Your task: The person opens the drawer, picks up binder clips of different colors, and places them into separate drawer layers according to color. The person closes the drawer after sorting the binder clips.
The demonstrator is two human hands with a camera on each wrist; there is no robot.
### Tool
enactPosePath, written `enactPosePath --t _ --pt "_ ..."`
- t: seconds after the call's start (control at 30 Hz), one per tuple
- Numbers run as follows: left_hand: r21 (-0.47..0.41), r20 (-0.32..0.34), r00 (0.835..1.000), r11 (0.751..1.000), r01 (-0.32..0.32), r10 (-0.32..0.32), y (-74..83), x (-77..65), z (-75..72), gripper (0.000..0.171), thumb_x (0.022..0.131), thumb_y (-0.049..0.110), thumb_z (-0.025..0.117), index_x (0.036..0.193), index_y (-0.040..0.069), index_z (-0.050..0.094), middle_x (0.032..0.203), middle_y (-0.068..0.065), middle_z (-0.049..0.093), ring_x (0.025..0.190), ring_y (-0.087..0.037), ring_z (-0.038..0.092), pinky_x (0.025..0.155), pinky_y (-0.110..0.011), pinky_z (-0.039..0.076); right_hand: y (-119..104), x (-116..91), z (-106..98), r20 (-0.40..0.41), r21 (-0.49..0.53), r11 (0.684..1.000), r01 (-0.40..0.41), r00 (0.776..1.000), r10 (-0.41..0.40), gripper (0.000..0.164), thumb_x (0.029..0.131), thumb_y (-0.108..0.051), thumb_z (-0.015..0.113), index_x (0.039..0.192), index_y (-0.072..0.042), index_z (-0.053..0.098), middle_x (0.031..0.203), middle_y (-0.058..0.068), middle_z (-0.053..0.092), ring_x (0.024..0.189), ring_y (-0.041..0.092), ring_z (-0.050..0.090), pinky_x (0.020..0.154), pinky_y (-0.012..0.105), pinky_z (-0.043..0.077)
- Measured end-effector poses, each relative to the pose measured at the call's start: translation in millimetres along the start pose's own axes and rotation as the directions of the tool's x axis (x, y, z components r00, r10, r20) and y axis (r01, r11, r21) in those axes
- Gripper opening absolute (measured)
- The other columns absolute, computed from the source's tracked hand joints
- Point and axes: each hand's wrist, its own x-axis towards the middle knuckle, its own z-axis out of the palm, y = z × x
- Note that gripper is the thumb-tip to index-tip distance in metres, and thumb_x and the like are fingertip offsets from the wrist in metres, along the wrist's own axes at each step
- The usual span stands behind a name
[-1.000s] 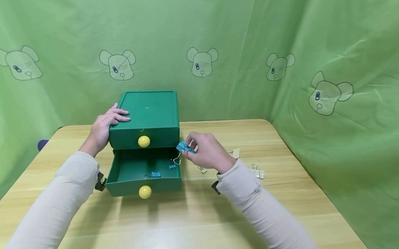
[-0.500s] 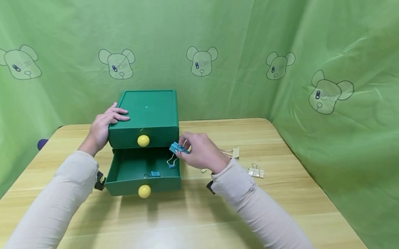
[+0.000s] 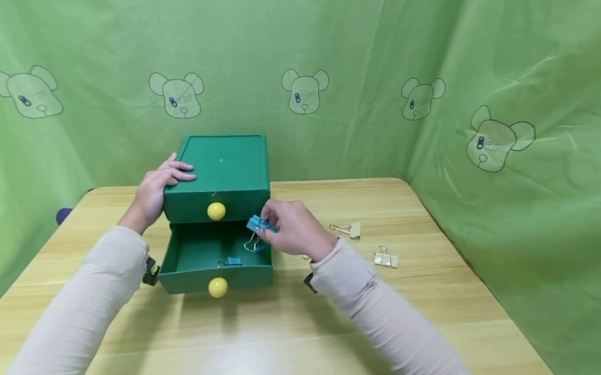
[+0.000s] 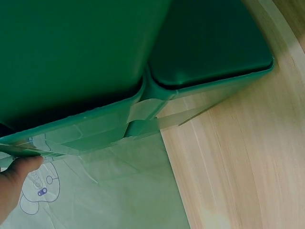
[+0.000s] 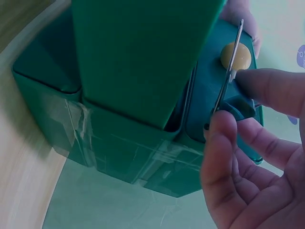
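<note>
A green drawer cabinet [image 3: 224,163] stands on the table, its middle drawer [image 3: 184,283] pulled out. My left hand [image 3: 154,191] rests on the cabinet's top left edge, fingers fairly straight; the left wrist view shows part of that hand [image 4: 16,179] against the side. Thumb and fingers of my right hand [image 3: 296,228] pinch a blue binder clip [image 3: 257,223] above the drawer's right side. Its metal handle [image 5: 229,62] shows in the right wrist view. Inside the drawer lie a blue binder clip [image 3: 234,261] near the front and another, partly hidden, at the right.
Right of the cabinet lie pale yellow binder clips: one [image 3: 355,230] farther back and another [image 3: 386,259] nearer. A small piece of one more shows beneath my right hand. Yellow knobs [image 3: 217,287] stick out from the drawers. Green curtains [image 3: 345,51] surround the wooden table [image 3: 287,344].
My right hand has moved left with the blue binder clip, from beside the cabinet to over the open drawer. The yellow clip behind it has come into fuller view. My left hand stays put.
</note>
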Motion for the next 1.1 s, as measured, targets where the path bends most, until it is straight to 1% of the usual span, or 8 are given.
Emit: enactPosePath --t 0.23,0.33,0.43,0.53,0.67,0.77,0.9,1.1 --pt "0.001 -0.001 1.000 1.000 0.001 -0.001 -0.5 0.4 0.3 0.044 0.096 0.001 0.031 0.106 0.001 0.073 0.116 0.010 0.058 0.148 -0.024 0.005 0.116 -0.044 -0.002 -2 2 5 -0.019 0.012 0.999 0.031 0.999 -0.030 0.017 0.088 -0.020 0.071 0.097 -0.010 0.061 0.086 0.002 0.063 0.074 0.016 0.058 0.065 0.026 0.049" --pt "0.003 -0.002 1.000 1.000 0.005 -0.005 -0.5 0.1 0.4 0.044 0.096 0.001 0.031 0.106 0.001 0.073 0.117 0.010 0.058 0.148 -0.023 0.005 0.116 -0.045 -0.002 -3 3 6 -0.040 0.001 0.999 0.045 0.998 -0.045 0.016 0.089 -0.020 0.070 0.097 -0.009 0.062 0.087 0.002 0.063 0.074 0.016 0.057 0.066 0.027 0.049" --pt "-0.004 0.001 1.000 1.000 0.002 -0.002 -0.7 -0.2 0.5 0.044 0.096 0.001 0.031 0.105 0.002 0.074 0.116 0.010 0.058 0.148 -0.024 0.005 0.116 -0.045 -0.002 -3 2 7 -0.058 -0.011 0.998 0.056 0.997 -0.057 0.015 0.089 -0.019 0.069 0.097 -0.008 0.063 0.087 0.003 0.062 0.074 0.016 0.057 0.067 0.027 0.049" --pt "-0.010 0.000 1.000 1.000 -0.007 0.007 -0.6 -0.4 0.7 0.044 0.095 0.000 0.031 0.104 0.003 0.074 0.115 0.010 0.059 0.148 -0.027 0.004 0.116 -0.045 -0.002 -3 2 6 -0.061 -0.008 0.998 0.060 0.996 -0.061 0.015 0.089 -0.019 0.069 0.097 -0.008 0.063 0.087 0.003 0.062 0.074 0.016 0.057 0.067 0.027 0.049" --pt "-0.005 -0.002 1.000 1.000 -0.016 0.016 -0.2 -0.4 0.7 0.044 0.095 0.000 0.031 0.105 0.002 0.074 0.115 0.011 0.059 0.148 -0.026 0.005 0.116 -0.044 -0.002 -1 2 6 -0.051 0.000 0.998 0.065 0.997 -0.065 0.013 0.089 -0.018 0.069 0.094 -0.008 0.062 0.085 0.001 0.062 0.075 0.015 0.058 0.068 0.025 0.049" --pt "0.000 0.001 1.000 1.000 -0.009 0.009 0.0 -0.7 0.3 0.043 0.096 0.001 0.031 0.106 0.000 0.073 0.116 0.011 0.059 0.148 -0.024 0.005 0.116 -0.043 -0.002 3 2 5 -0.050 0.001 0.998 0.067 0.997 -0.066 0.013 0.090 -0.017 0.069 0.087 -0.010 0.059 0.080 0.000 0.061 0.072 0.014 0.057 0.066 0.025 0.048" --pt "0.012 -0.001 1.000 1.000 -0.005 0.005 0.7 -1.2 0.3 0.042 0.096 0.001 0.031 0.107 -0.003 0.071 0.116 0.010 0.058 0.148 -0.024 0.006 0.116 -0.044 -0.001 9 4 4 -0.074 -0.002 0.997 0.074 0.994 -0.074 0.020 0.089 -0.018 0.069 0.078 -0.012 0.054 0.073 0.000 0.056 0.066 0.015 0.053 0.061 0.026 0.045" --pt "0.010 0.002 1.000 1.000 -0.003 0.003 2.0 -1.5 1.3 0.041 0.096 0.001 0.031 0.109 -0.007 0.068 0.118 0.008 0.058 0.148 -0.024 0.005 0.116 -0.044 -0.001 24 8 2 -0.149 -0.009 0.995 0.096 0.984 -0.096 0.021 0.088 -0.017 0.069 0.076 -0.011 0.054 0.069 -0.001 0.056 0.063 0.014 0.053 0.060 0.026 0.045"
